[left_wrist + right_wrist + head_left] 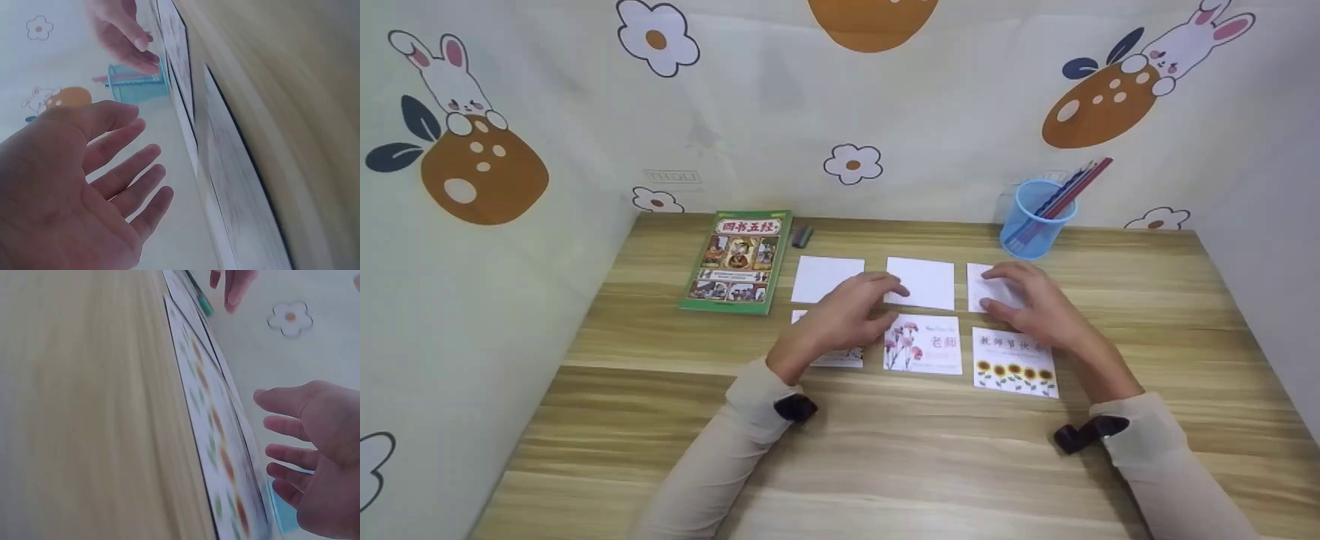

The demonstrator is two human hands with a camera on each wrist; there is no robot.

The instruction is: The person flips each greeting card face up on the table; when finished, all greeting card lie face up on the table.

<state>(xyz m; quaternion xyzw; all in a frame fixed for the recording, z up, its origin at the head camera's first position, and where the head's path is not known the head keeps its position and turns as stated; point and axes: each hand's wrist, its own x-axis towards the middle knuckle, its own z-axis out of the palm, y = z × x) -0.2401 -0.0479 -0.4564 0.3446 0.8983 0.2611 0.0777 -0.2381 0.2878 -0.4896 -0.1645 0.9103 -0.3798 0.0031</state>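
My left hand (844, 315) is above the left and middle cards, fingers relaxed and slightly bent, holding nothing. It partly hides a printed card (844, 358) in the front row. Beside that lies a card with pink flowers (924, 356). Over the right-hand cards my right hand (1039, 307) hovers, likewise holding nothing, its fingers apart. A sunflower card (1015, 375) lies below it; a white card (976, 289) is partly covered by its fingers. In the back row lie two blank white cards (829, 274), (934, 281). Both wrist views show the palms raised above the cards.
A green-bordered book (739, 262) lies at the back left, with a small dark object (802, 237) of unclear kind beside it. A blue mesh cup (1031, 232) with pencils stands at the back right. Patterned cloth (765, 112) hangs behind the wooden table (885, 450).
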